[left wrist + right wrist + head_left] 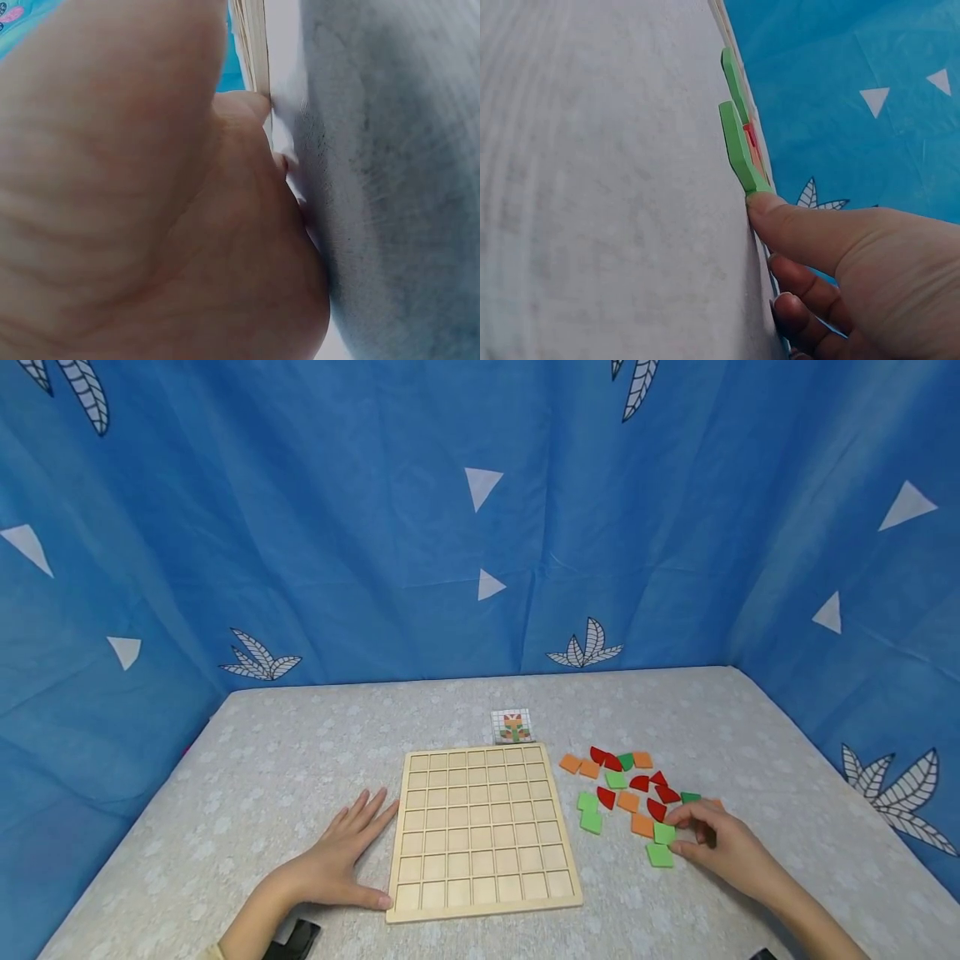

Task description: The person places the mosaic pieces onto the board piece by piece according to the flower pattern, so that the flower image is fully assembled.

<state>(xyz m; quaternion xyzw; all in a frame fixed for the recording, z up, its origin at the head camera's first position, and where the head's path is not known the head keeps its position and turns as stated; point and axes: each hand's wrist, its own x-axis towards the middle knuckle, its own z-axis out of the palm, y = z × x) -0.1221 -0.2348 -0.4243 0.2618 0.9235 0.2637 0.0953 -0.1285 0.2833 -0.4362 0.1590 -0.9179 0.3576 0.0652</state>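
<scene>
My right hand [723,847] bends over the right edge of the scattered tiles. Its thumb and index finger pinch a light green square tile [664,833] from opposite edges. Another light green tile [660,856] lies right beside the thumb, and in the right wrist view the thumb tip is at a green tile's [736,146] corner. My left hand [337,856] lies palm down with fingers spread, its thumb against the lower left corner of the wooden grid board [483,910]. In the left wrist view the palm [232,225] fills much of the picture.
Orange squares [589,769], red pieces [606,797] and green pieces [626,762] are strewn right of the board. A small pattern card [498,720] lies at the board's far edge. Blue curtains [420,568] surround the cloth-covered table [300,752].
</scene>
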